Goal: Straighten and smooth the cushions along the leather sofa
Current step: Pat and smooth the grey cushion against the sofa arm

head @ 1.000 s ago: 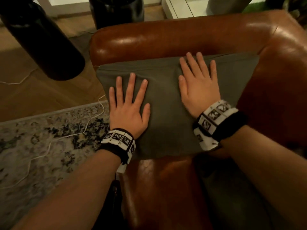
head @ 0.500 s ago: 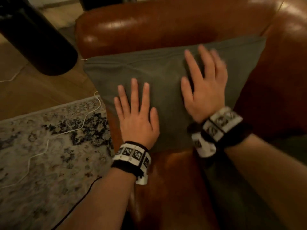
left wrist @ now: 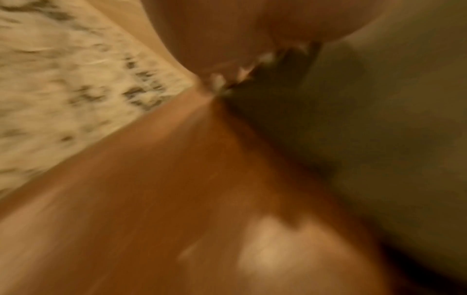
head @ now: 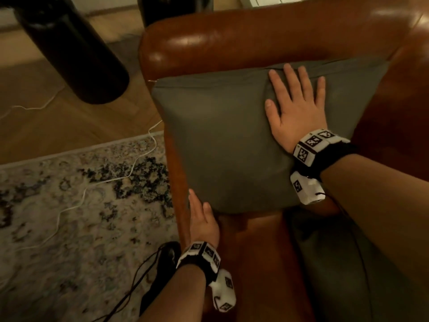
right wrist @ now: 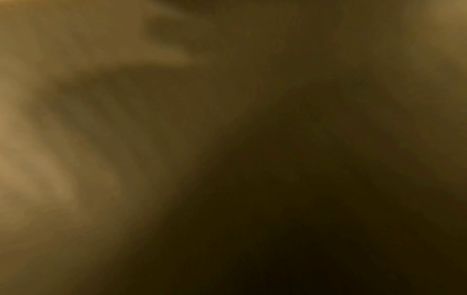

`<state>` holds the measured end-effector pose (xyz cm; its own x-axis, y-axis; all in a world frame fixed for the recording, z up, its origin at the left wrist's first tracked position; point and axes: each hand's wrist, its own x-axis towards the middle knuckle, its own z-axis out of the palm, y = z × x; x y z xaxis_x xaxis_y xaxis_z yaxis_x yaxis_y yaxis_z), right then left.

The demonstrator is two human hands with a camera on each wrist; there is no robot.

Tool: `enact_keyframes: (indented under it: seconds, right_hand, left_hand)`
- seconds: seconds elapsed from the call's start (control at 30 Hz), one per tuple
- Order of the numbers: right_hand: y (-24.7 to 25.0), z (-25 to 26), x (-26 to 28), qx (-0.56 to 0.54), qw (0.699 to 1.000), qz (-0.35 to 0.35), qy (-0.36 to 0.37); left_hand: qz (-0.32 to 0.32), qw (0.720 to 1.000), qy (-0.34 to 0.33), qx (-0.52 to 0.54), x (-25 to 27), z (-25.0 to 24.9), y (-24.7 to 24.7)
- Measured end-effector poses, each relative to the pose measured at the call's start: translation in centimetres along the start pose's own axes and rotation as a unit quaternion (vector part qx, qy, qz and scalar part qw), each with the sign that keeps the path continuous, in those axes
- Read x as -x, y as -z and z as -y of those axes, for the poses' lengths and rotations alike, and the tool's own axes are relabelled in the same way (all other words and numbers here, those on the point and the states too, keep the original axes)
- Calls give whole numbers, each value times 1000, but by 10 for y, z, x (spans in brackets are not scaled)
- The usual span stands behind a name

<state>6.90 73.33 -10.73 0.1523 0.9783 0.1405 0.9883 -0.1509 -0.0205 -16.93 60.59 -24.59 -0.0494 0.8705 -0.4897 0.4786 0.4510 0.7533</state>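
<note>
A grey-green cushion [head: 220,140] leans against the arm of the brown leather sofa [head: 232,40]. My right hand [head: 294,105] lies flat on its upper right part, fingers straight and spread, fingertips at the top seam. My left hand [head: 202,219] is at the cushion's lower left corner, fingers straight along the edge and thumb against the bottom hem. The left wrist view is blurred: the cushion [left wrist: 379,119] is on the right, the leather seat [left wrist: 177,189] below. The right wrist view is dark and shows nothing clear.
A second dark cushion [head: 348,263] lies on the seat at lower right under my right forearm. Left of the sofa are a patterned rug [head: 69,217], a white cable [head: 92,184], black cables [head: 139,275], wooden floor and two black cylinders [head: 76,49].
My left hand slid off the cushion's face down to its lower left corner. My right hand moved up toward the top seam and stays flat on the cushion.
</note>
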Motion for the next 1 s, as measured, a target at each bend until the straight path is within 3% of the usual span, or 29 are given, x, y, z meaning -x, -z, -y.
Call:
enact_keyframes:
  seconds: [0.07,0.13,0.2,0.27,0.37,0.43,0.57,0.67,0.73,0.87,0.93,1.0]
  right_hand:
    - [8,2,0,10,1000,-5,-3]
    - [19,7,5,15,999,-29,-3]
    - [24,21,15,-2,998,-56,31]
    - [19,45,26,-37,994,-47,95]
    - [4,52,35,-37,986,-10,161]
    - [3,16,30,-20,989,1,147]
    - [2,-77,35,-10,1000,-10,-19]
    - [3,-126,44,-73,973,30,-218]
    - [9,-121,45,-132,957,16,-257]
    - [6,-50,54,-224,950,-114,-187]
    - [-21,-33,77,-257,927,-109,-251]
    - [-58,-33,111,-330,863,-91,-372]
  left_hand:
    - [-93,993,-69,-9,3,-33,19]
    - [-179,960,-210,-41,3,-90,38]
    - [-194,903,-366,-110,-7,-158,51]
    - [-159,860,-429,-228,-31,-209,56]
    - [-85,833,-389,-384,-82,-220,68]
    - [-73,825,-382,-409,-101,-212,76]
    - [-80,819,-366,-436,-93,-222,71]
    - [-89,801,-361,-469,-83,-233,73]
    - [-91,790,-356,-491,-79,-234,80]
    - [-103,792,-313,-514,-73,-228,85]
    - [-97,792,-299,-523,-72,-225,84]
    - [-90,785,-303,-533,-73,-223,81]
